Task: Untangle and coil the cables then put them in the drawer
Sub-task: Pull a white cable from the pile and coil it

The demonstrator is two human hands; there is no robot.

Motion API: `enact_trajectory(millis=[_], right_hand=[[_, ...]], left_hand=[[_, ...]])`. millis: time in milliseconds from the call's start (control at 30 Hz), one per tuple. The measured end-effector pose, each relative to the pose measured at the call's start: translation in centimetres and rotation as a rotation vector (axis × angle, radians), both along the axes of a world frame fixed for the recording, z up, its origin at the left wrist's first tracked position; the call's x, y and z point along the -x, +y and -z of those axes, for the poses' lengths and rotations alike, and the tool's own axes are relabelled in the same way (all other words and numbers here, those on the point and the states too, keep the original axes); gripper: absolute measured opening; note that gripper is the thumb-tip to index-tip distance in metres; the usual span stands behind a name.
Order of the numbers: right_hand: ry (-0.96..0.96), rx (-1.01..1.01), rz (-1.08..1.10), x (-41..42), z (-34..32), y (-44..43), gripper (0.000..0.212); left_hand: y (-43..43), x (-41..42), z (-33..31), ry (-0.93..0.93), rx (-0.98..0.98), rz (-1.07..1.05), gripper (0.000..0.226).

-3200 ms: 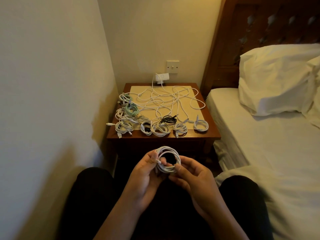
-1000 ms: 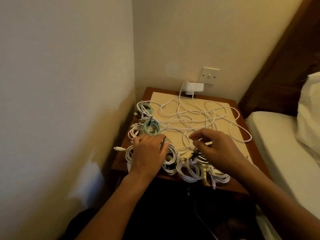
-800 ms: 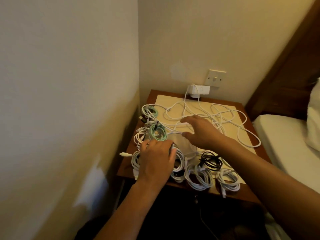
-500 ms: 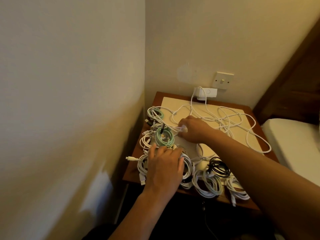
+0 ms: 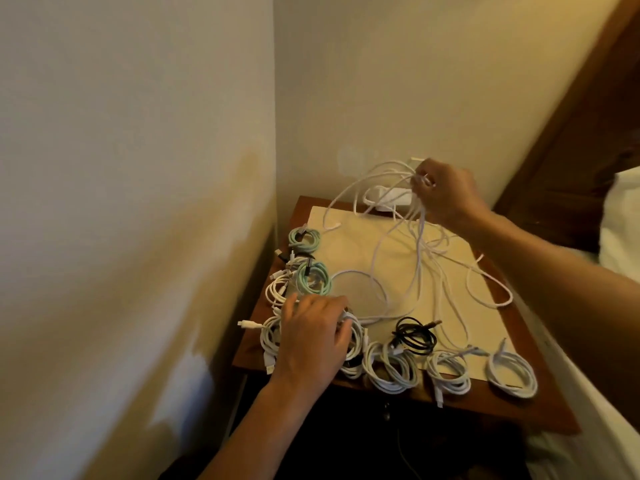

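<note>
My right hand [image 5: 446, 194], at one o'clock over the dark wooden bedside counter [image 5: 502, 410], has its fingers [image 5: 420, 181] curled round a bunch of tangled white cable [image 5: 419, 223], holding loops above the cream mat [image 5: 349, 244]. My left hand [image 5: 311, 341] lies at seven o'clock, fingers straight and spread, flat on a coiled white cable [image 5: 268, 337]. More white coils [image 5: 391, 370] line the six o'clock edge near a black coil [image 5: 414, 337], with mint-green coils [image 5: 313, 278] at nine o'clock.

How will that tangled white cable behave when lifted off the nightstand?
Probably floppy: the tangled white cable droops in slack loops from the right hand. Likely light, since curled fingers alone hold it. It may snag; its strands cross each other.
</note>
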State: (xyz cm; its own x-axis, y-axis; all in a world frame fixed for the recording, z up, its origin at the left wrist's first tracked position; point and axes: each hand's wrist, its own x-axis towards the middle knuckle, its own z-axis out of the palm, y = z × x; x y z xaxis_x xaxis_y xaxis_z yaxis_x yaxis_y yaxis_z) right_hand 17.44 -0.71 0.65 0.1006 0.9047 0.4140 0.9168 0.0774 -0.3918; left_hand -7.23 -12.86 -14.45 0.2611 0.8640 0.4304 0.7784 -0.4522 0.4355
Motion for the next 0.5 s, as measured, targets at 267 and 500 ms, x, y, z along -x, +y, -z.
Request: enact_trajectory(millis=[267, 500], right_hand=[[0.224, -0.275, 0.024, -4.4, -11.8, -7.6, 0.009], [0.244, -0.487, 0.02, -6.9, -23.2, -16.9, 0.022]], left_hand=[[-0.3, -2.0, -6.2, -0.063, -0.073, 0.015, 0.035], [-1.9, -6.9, -18.3, -0.34, -0.004, 0.129, 0.041]])
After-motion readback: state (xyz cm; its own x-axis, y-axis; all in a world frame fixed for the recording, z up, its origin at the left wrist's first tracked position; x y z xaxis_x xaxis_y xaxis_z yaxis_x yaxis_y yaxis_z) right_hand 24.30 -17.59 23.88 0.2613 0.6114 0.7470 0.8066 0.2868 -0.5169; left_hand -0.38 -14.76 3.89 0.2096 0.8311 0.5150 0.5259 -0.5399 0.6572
